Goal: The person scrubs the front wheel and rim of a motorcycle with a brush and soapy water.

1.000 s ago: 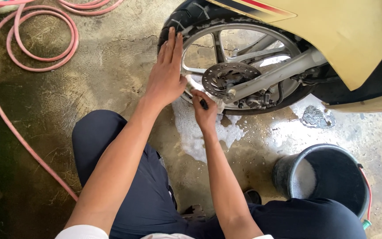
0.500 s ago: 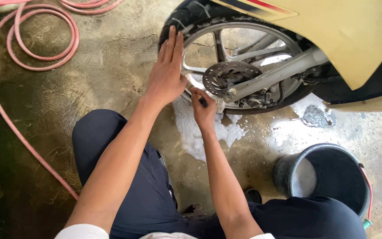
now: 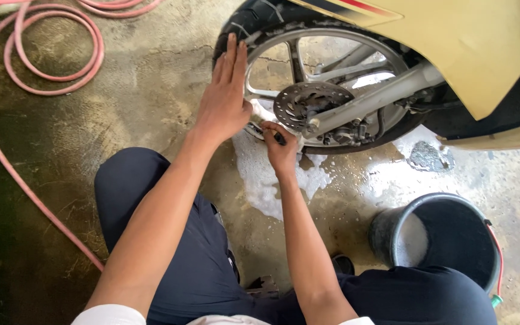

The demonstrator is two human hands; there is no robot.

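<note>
The left hand point(image 3: 224, 102) is laid flat, fingers straight and together, against the tyre point(image 3: 236, 30) and rim of the motorcycle wheel point(image 3: 326, 90), so its grip is open and nothing is held in it. The right hand point(image 3: 281, 150) is closed around a small brush point(image 3: 263, 117), whose pale soapy end is pressed against the lower rim just beside the brake disc point(image 3: 311, 102). The wheel is seen standing on the wet concrete floor point(image 3: 151, 90), with a patch of white foam point(image 3: 272, 180) spread on the floor directly below it. A black bucket point(image 3: 440, 241) is placed below the wheel, near the person's right knee. A pink hose point(image 3: 37, 60) is coiled well to the left of the wheel. A cream body panel point(image 3: 470, 48) is seen above the wheel.
</note>
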